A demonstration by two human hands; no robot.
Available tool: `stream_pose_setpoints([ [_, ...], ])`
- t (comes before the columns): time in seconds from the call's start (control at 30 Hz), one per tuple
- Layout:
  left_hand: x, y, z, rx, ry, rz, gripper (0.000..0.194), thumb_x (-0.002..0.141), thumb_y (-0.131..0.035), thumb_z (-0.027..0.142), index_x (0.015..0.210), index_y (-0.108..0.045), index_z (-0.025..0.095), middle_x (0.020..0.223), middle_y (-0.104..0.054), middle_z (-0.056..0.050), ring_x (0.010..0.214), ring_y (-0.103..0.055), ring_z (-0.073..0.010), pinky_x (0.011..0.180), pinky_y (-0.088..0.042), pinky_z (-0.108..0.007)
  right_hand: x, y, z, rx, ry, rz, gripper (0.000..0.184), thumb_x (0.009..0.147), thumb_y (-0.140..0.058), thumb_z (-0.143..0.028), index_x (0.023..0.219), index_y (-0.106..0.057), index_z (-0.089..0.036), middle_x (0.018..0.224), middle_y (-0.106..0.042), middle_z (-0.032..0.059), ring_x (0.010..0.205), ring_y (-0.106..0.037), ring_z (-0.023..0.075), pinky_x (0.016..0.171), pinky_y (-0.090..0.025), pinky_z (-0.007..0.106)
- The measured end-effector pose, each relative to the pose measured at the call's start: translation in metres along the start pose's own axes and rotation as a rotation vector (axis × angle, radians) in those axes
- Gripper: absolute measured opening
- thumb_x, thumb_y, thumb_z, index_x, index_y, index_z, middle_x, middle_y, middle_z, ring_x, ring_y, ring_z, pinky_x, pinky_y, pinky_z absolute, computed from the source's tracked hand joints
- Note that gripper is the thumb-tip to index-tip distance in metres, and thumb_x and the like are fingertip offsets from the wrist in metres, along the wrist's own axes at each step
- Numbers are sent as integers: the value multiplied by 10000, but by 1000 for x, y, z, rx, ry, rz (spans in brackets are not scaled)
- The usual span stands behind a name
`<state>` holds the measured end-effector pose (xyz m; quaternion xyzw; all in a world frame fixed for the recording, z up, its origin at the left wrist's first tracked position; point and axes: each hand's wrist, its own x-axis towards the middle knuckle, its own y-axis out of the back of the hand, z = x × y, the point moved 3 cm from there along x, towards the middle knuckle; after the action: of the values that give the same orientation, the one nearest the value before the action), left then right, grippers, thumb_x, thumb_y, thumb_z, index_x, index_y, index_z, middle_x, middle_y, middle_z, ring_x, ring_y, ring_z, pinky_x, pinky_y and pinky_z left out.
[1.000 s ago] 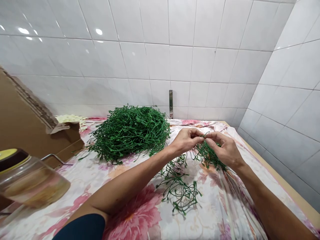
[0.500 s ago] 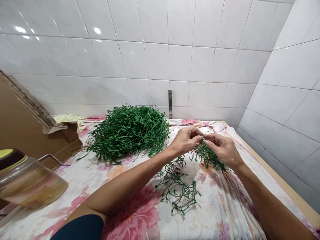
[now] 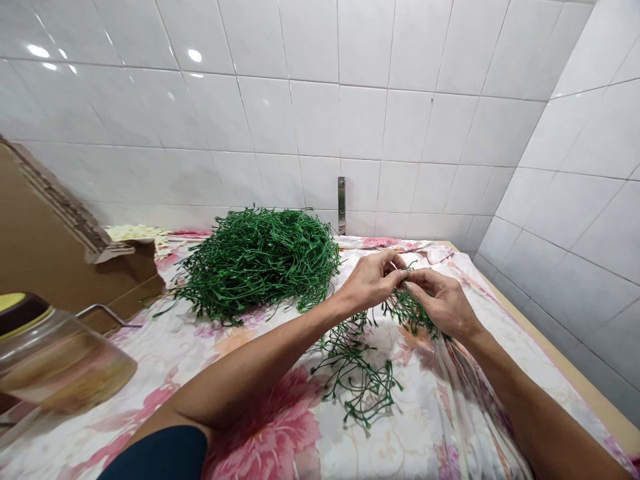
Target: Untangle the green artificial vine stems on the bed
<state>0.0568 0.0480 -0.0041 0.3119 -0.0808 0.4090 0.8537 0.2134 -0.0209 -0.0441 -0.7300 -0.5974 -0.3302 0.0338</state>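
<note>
My left hand (image 3: 373, 280) and my right hand (image 3: 440, 303) meet fingertip to fingertip above the flowered cloth (image 3: 280, 440). Both pinch the same small bunch of green plastic stems (image 3: 411, 310), which hangs down under my right palm. A loose tangle of green stems (image 3: 357, 373) lies on the cloth just below my left wrist. A large heap of green stems (image 3: 260, 260) sits further back to the left, near the wall.
A clear jar with a dark and yellow lid (image 3: 55, 357) stands at the near left. Behind it is a brown cardboard box (image 3: 60, 253). White tiled walls close the back and right. A metal strip (image 3: 341, 205) stands against the back wall.
Both hands have stayed together on the small bunch; the fingers shifted only slightly. The camera view drifted a little.
</note>
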Motion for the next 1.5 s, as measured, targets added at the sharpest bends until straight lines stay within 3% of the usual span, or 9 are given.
stream_pose_setpoints([
  [0.27, 2, -1, -4, -73, 30, -7, 161, 868, -647, 305, 871, -646, 145, 683, -577, 11, 598, -493, -92, 530, -351, -223, -2, 0, -8, -155, 90, 85, 183, 960, -608, -350, 967, -715, -201, 926, -740, 59, 856, -685, 206, 809, -551, 328],
  [0.47, 6, -6, -8, -407, 201, -67, 230, 796, -725, 326, 846, -624, 126, 694, -602, -2, 590, -497, -82, 550, -342, -220, -6, -3, -11, -225, 127, 141, 158, 978, -578, -331, 938, -662, -204, 878, -731, 41, 802, -678, 182, 757, -532, 296],
  [0.57, 5, -5, -6, -456, 269, -81, 264, 764, -761, 346, 818, -631, 123, 684, -601, 1, 570, -471, -72, 538, -316, -217, -7, -3, -10, -194, 113, 160, 177, 981, -578, -355, 940, -658, -202, 871, -731, 45, 801, -685, 186, 764, -543, 300],
  [0.93, 6, -3, -2, -190, 161, -25, 262, 798, -657, 378, 703, -607, 138, 602, -478, 34, 551, -379, -84, 511, -260, -240, -9, -1, -15, -275, 137, 192, 135, 956, -590, -330, 909, -648, -217, 883, -735, 53, 803, -691, 200, 776, -545, 317],
  [1.17, 2, 1, -4, 12, 77, 15, 234, 824, -622, 364, 767, -675, 144, 682, -587, 1, 628, -484, -114, 560, -343, -242, -10, -1, -20, -381, 188, 221, 118, 958, -577, -296, 896, -642, -220, 803, -709, 22, 674, -642, 160, 670, -514, 281],
  [1.27, 2, 1, -3, 29, 78, 4, 243, 829, -618, 371, 778, -693, 145, 692, -606, -8, 649, -513, -125, 570, -358, -245, -9, -2, -21, -420, 214, 231, 123, 961, -560, -293, 894, -636, -224, 782, -702, 18, 659, -639, 159, 661, -515, 275],
  [1.5, 4, -1, -7, -5, 68, -38, 281, 824, -626, 387, 673, -608, 151, 617, -488, 28, 587, -415, -104, 559, -322, -252, -10, -3, -18, -413, 155, 241, 139, 967, -565, -329, 913, -641, -226, 795, -717, 27, 685, -662, 177, 702, -533, 294],
])
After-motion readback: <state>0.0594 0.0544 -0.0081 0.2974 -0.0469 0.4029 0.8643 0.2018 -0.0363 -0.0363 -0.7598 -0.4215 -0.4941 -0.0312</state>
